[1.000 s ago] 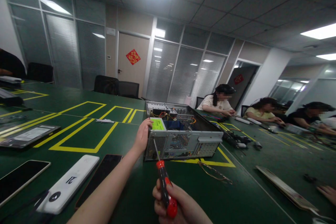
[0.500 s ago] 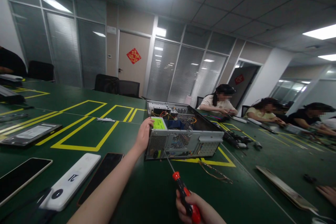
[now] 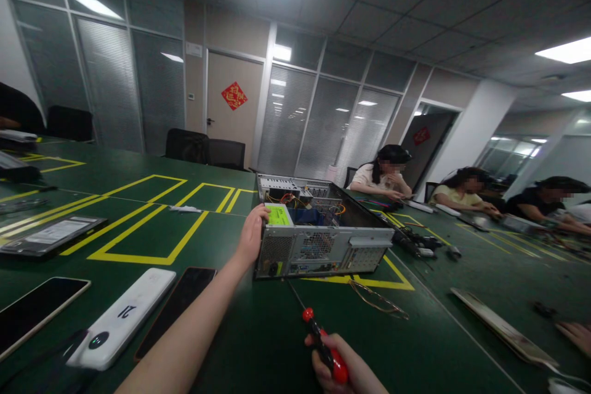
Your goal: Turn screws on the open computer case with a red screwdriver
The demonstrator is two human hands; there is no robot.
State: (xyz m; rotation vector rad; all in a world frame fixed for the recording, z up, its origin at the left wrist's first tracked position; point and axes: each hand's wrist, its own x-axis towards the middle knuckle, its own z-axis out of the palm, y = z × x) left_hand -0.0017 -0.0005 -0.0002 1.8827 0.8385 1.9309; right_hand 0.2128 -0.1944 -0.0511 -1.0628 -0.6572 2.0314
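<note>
Screwdriver in right hand seems clear of case.

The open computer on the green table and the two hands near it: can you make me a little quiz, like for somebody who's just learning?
1. Pick one. Which hand holds the screwdriver? A) left B) right C) neither
2. True or false? A cover hides everything inside the computer case.
3. Fill in the missing word. The bright sticker by the left hand is ____.

Key:
1. B, the right hand.
2. False: its top is open and colored wires show.
3. Yellow-green.
</note>
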